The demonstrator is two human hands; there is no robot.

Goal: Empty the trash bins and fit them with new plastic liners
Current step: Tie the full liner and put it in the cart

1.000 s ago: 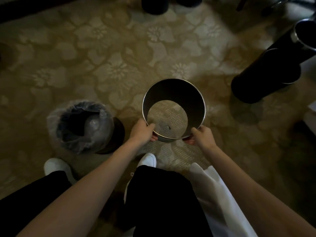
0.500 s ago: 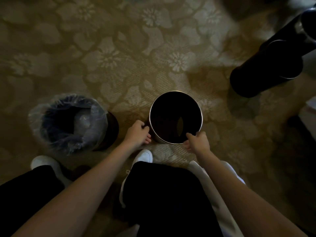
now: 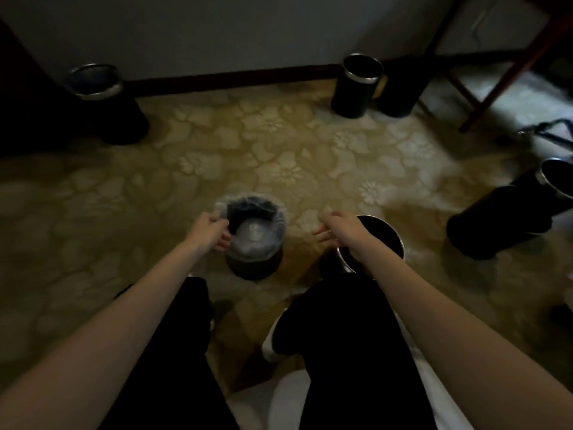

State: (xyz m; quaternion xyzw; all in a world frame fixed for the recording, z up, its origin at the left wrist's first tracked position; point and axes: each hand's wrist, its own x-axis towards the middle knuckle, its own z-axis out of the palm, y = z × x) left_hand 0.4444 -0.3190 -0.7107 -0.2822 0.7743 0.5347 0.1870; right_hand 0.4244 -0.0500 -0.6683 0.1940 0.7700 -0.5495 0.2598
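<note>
Left grip (image 3: pixel 210 231) has its fingers closed on the edge of the clear liner (image 3: pixel 252 238), at the near-left rim of the lined bin (image 3: pixel 254 268). This bin stands upright on the carpet (image 3: pixel 279 144) in front of the knees. Right grip (image 3: pixel 336 226) hangs with loose fingers and holds nothing, just above the left rim of the bare bin (image 3: pixel 387 237), which stands upright to the right of the lined bin, a little apart.

I judge that the bare bin is already emptied, because its inside looks dark and no plastic shows, but it has no liner yet. By the wall, the back bin (image 3: pixel 358 88) shows a bare metal rim, and the tipped bins (image 3: pixel 496 225) at the right lie on their sides. The corner bin (image 3: pixel 99 88) is too blurred to tell. Most of the work seems to be left.
</note>
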